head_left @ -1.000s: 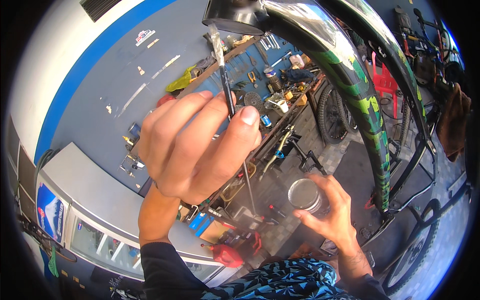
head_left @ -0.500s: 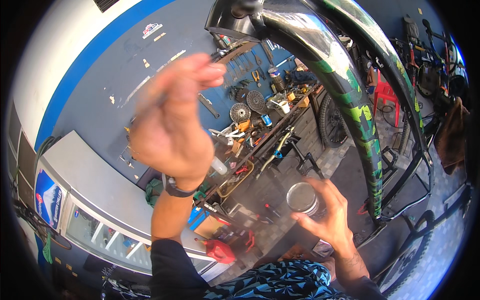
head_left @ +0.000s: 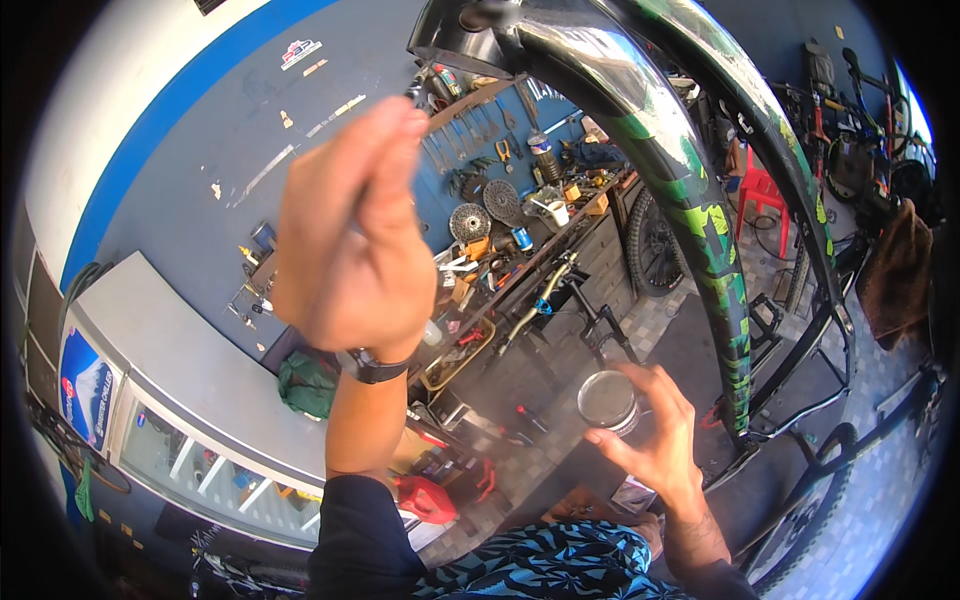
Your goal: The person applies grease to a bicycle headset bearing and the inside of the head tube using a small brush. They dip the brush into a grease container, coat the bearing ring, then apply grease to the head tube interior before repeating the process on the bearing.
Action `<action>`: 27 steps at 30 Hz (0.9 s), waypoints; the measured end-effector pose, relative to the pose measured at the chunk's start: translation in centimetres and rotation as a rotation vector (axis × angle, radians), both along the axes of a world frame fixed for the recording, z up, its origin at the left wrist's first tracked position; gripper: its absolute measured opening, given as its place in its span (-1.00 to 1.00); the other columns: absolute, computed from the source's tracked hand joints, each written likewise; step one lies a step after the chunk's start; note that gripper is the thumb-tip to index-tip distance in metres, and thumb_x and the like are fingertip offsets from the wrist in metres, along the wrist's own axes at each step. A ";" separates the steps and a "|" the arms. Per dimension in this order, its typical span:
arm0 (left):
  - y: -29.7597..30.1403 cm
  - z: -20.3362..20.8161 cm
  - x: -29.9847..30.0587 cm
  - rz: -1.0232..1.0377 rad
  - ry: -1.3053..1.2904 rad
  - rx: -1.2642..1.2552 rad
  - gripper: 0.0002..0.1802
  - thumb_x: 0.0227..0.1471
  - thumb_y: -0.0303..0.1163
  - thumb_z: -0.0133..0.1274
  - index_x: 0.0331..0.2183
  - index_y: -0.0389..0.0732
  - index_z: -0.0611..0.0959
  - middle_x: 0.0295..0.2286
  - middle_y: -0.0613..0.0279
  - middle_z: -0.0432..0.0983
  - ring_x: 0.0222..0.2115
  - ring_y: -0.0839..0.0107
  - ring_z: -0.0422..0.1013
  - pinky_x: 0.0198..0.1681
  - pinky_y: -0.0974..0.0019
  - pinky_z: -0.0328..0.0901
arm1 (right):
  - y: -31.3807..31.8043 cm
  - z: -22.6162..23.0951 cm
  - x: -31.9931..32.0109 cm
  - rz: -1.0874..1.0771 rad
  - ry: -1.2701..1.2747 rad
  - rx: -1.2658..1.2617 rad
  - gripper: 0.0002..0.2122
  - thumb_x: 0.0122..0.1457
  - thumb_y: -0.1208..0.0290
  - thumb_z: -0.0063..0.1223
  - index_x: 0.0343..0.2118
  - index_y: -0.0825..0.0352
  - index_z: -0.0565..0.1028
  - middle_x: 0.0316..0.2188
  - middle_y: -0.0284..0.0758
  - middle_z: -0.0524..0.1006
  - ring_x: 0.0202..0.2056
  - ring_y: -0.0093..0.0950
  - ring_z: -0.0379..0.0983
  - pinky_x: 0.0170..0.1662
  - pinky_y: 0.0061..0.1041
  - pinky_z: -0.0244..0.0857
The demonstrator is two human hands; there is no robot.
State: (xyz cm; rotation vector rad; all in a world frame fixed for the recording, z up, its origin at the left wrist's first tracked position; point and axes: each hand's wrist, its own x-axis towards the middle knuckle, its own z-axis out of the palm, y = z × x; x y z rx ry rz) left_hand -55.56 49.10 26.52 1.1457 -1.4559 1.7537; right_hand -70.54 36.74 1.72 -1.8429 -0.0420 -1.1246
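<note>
The jar [head_left: 607,401] — likely light, stiff, slippery — suits holding round its sides, where the right hand [head_left: 657,432] grips it; the left hand's [head_left: 352,235] grip I cannot tell.

In front of me stood a cluttered workbench [head_left: 606,258]. On it I saw two toothed discs [head_left: 470,223], a white cup [head_left: 558,213] and a blue can [head_left: 522,239], and wrenches [head_left: 470,130] hung in a row above it. I had a glass-fronted chiller [head_left: 185,350] left of the bench, a red jerrycan [head_left: 427,499] below its near end, a bicycle wheel [head_left: 655,245] beside its right end, and a red plastic chair [head_left: 763,190] farther right of it.
</note>
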 end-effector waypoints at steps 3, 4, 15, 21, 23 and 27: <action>0.3 -0.4 0.2 0.130 -0.236 0.067 -0.60 0.05 -0.62 0.34 -0.02 -0.34 0.71 -0.29 0.02 0.71 -0.32 0.19 0.63 -0.23 0.25 0.50 | -0.1 -0.1 -0.2 0.010 0.012 0.007 -0.31 -0.08 0.11 0.57 0.08 0.42 0.56 -0.24 -0.16 0.60 -0.27 -0.27 0.56 -0.13 -0.31 0.45; 0.3 -0.8 0.3 0.155 -0.276 0.083 -0.52 -0.03 -0.64 0.39 -0.01 -0.29 0.73 -0.26 0.05 0.69 -0.31 0.20 0.62 -0.24 0.25 0.49 | -0.2 -0.1 -0.3 0.013 0.014 0.006 -0.31 -0.08 0.11 0.57 0.07 0.42 0.56 -0.24 -0.16 0.60 -0.27 -0.26 0.56 -0.12 -0.31 0.45; 0.6 -3.8 1.8 0.205 -0.408 0.102 -0.47 -0.14 -0.63 0.46 -0.05 -0.14 0.80 -0.16 0.09 0.64 -0.21 0.17 0.61 -0.24 0.25 0.50 | -0.8 -0.7 -0.5 0.056 0.017 0.012 -0.33 -0.07 0.09 0.56 0.05 0.42 0.57 -0.24 -0.15 0.62 -0.21 -0.22 0.61 -0.09 -0.29 0.47; 0.1 -3.4 2.8 0.245 -0.301 0.056 -0.52 -0.10 -0.60 0.43 -0.05 -0.15 0.81 -0.19 0.12 0.66 -0.24 0.19 0.61 -0.26 0.23 0.49 | -1.1 -0.5 -0.9 0.112 0.082 0.007 -0.35 -0.08 0.22 0.57 0.08 0.41 0.55 -0.14 -0.12 0.63 -0.14 -0.18 0.61 -0.02 -0.26 0.48; -0.2 -3.3 2.6 0.193 -0.284 0.061 -0.58 -0.03 -0.58 0.40 -0.06 -0.20 0.80 -0.22 0.12 0.68 -0.26 0.19 0.62 -0.25 0.21 0.50 | -1.0 -0.6 -0.6 0.086 0.038 0.020 -0.34 -0.08 0.12 0.56 0.05 0.41 0.57 -0.24 -0.16 0.62 -0.21 -0.22 0.61 -0.08 -0.29 0.46; 0.0 -3.4 1.4 -0.028 -0.037 0.066 -0.72 0.13 -0.57 0.30 -0.08 -0.39 0.77 -0.26 0.05 0.73 -0.28 0.18 0.64 -0.19 0.22 0.51 | -1.1 -0.7 -0.7 0.092 0.047 0.029 -0.33 -0.09 0.13 0.57 0.05 0.41 0.57 -0.24 -0.15 0.62 -0.21 -0.23 0.60 -0.07 -0.29 0.46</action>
